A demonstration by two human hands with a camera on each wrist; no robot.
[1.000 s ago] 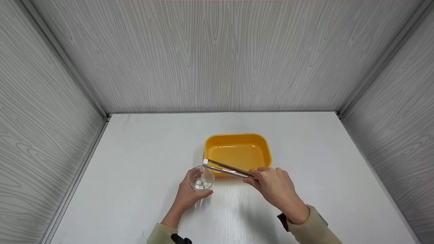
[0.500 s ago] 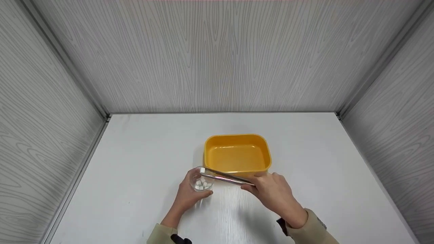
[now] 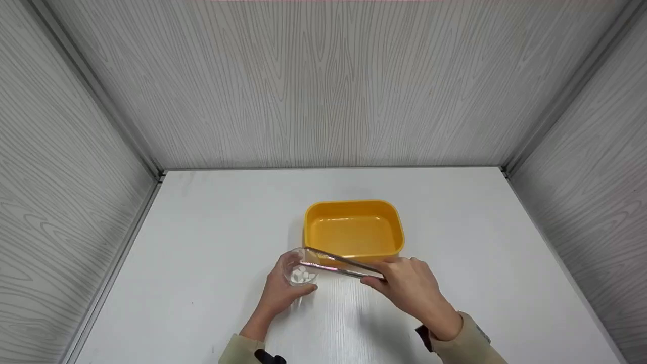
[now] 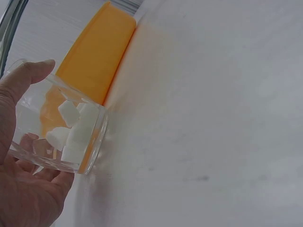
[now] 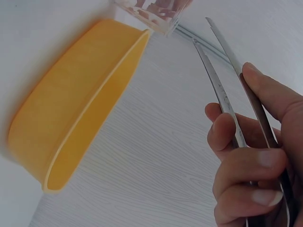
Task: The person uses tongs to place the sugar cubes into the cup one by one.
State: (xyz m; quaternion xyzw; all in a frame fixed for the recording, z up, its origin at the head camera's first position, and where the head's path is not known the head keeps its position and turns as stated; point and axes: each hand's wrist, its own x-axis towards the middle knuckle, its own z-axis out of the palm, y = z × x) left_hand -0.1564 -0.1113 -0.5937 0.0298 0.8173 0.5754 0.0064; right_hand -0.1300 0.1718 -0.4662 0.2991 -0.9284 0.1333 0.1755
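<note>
A clear glass cup [image 3: 302, 268] is gripped by my left hand [image 3: 279, 292], fingers around one side and thumb on the other. Several white cubes [image 4: 69, 113] lie inside, near its bottom. My right hand [image 3: 412, 288] holds metal tongs [image 5: 219, 90] between thumb and fingers. Their two arms stand apart, with nothing between the tips in the right wrist view. From the head view, the tips are over the cup's mouth. Just behind the cup and the tongs stands a yellow rectangular tub [image 3: 354, 236] with no contents visible.
The white tabletop [image 3: 222, 217] spreads around the tub on all sides. Wood-grain panels rise at the back [image 3: 323, 86], the left [image 3: 65, 167] and the right [image 3: 591, 167].
The tongs came down to the cup's mouth with a white cube in their tips, then spread apart; the cube is no longer between them. My left hand and the cup stayed put.
</note>
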